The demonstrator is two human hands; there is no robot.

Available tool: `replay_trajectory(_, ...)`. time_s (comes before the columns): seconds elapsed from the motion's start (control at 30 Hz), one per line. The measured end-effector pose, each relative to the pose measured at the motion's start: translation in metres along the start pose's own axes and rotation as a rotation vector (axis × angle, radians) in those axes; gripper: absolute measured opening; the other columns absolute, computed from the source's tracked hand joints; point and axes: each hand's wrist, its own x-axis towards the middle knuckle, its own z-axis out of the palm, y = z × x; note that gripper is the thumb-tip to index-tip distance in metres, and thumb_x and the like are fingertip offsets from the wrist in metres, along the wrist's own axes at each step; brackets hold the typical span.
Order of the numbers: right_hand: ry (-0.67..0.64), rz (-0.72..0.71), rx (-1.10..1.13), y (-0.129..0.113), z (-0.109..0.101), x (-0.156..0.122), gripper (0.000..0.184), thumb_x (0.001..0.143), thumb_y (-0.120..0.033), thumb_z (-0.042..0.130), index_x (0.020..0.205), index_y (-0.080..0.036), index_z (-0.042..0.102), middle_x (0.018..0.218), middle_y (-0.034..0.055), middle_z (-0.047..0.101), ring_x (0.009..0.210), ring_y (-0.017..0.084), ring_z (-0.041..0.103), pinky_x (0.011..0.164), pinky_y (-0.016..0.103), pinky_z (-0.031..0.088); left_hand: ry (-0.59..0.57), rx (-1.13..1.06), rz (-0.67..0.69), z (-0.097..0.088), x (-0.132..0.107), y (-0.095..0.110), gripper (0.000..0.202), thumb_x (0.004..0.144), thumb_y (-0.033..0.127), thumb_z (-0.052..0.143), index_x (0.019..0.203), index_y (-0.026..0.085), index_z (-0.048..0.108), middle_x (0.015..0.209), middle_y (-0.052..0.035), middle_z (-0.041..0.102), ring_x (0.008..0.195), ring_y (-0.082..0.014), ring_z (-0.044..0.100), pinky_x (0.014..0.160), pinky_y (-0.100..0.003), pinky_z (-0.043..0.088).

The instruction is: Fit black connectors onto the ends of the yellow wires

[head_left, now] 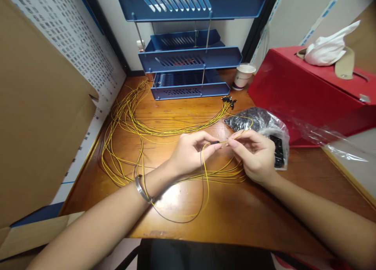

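Between the thumb and forefinger of my left hand (189, 151) is a small black connector (215, 142), mostly covered by the fingertips. My right hand (258, 154) pinches a thin yellow wire (207, 176) just to the right of it. A yellow and a dark wire loop down from the left fingertips toward my wrist. Behind my hands, a long bundle of yellow and dark wires (169, 133) curves across the table. Its right end carries several black connectors (228, 101). Beyond my right hand lies a clear plastic bag (254, 118) of black parts.
A blue tiered tray rack (190, 60) stands at the back of the wooden table (235, 219), with a paper cup (243, 77) beside it. A red box (293, 93) with tissue on top occupies the right. Cardboard (38, 117) rises at the left.
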Motion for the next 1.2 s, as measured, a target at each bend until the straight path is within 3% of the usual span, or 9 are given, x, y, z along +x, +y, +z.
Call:
replay_trajectory(0.17, -0.003, -0.075, -0.047, 0.001, 0.002, 0.002, 0.013, 0.081, -0.027, 0.078, 0.071, -0.023, 0.071, 0.069, 0.0028, 0.071, 0.062, 0.016, 0.067, 0.056, 0.028, 0.055, -0.013, -0.134, -0.021, 0.0, 0.0, -0.002, 0.016, 0.085, 0.028, 0.074, 0.09, 0.013, 0.074, 0.087, -0.0095, 0.08, 0.07, -0.0166, 0.074, 0.063, -0.024, 0.058)
replay_trajectory(0.43, -0.105, 0.034, -0.025, 0.007, 0.0, 0.0, 0.014, 0.077, -0.03, 0.083, 0.073, -0.022, 0.072, 0.072, 0.0028, 0.072, 0.063, 0.015, 0.067, 0.057, 0.027, 0.055, -0.091, -0.041, 0.018, -0.003, -0.001, -0.001, 0.015, 0.086, 0.028, 0.073, 0.089, 0.013, 0.075, 0.079, -0.0055, 0.079, 0.058, -0.0113, 0.069, 0.056, -0.019, 0.053)
replay_trajectory(0.53, -0.101, 0.096, 0.048, 0.005, -0.001, 0.002, 0.017, 0.08, -0.035, 0.08, 0.077, -0.021, 0.071, 0.065, -0.0002, 0.066, 0.049, 0.01, 0.057, 0.045, 0.023, 0.046, -0.074, -0.034, 0.025, -0.002, -0.001, -0.001, 0.015, 0.085, 0.028, 0.074, 0.088, 0.013, 0.075, 0.075, -0.0049, 0.077, 0.055, -0.0101, 0.066, 0.054, -0.019, 0.051)
replay_trajectory(0.63, 0.009, 0.134, 0.112, 0.004, -0.001, 0.003, 0.026, 0.081, -0.043, 0.078, 0.078, -0.02, 0.068, 0.06, -0.0029, 0.061, 0.038, 0.006, 0.043, 0.035, 0.021, 0.033, -0.069, -0.023, 0.013, 0.0, -0.002, -0.002, 0.017, 0.084, 0.03, 0.075, 0.087, 0.013, 0.075, 0.072, -0.0044, 0.076, 0.051, -0.0092, 0.062, 0.05, -0.019, 0.047)
replay_trajectory(0.77, -0.007, 0.09, 0.075, 0.003, -0.003, 0.002, 0.031, 0.084, -0.046, 0.075, 0.072, -0.019, 0.064, 0.059, -0.0021, 0.062, 0.037, 0.007, 0.044, 0.035, 0.021, 0.034, -0.088, 0.0, 0.016, -0.001, -0.003, -0.001, 0.017, 0.084, 0.03, 0.074, 0.085, 0.013, 0.075, 0.065, -0.0027, 0.073, 0.046, -0.008, 0.058, 0.045, -0.018, 0.041)
replay_trajectory(0.93, -0.116, -0.061, -0.037, 0.001, -0.007, -0.003, 0.03, 0.093, -0.034, 0.066, 0.067, -0.02, 0.063, 0.057, -0.0014, 0.061, 0.042, 0.008, 0.047, 0.041, 0.022, 0.037, -0.094, -0.031, 0.021, -0.002, -0.002, 0.004, 0.017, 0.084, 0.03, 0.074, 0.087, 0.013, 0.075, 0.067, -0.0035, 0.074, 0.048, -0.0082, 0.058, 0.047, -0.018, 0.044)
replay_trajectory(1.2, -0.149, -0.188, -0.07, 0.004, -0.01, -0.005, 0.014, 0.092, -0.025, 0.064, 0.08, -0.021, 0.069, 0.064, 0.0003, 0.067, 0.048, 0.011, 0.056, 0.047, 0.025, 0.044, -0.084, -0.005, 0.007, -0.001, -0.002, 0.003, 0.022, 0.083, 0.033, 0.074, 0.084, 0.012, 0.075, 0.063, -0.0044, 0.072, 0.044, -0.0083, 0.056, 0.044, -0.019, 0.04)
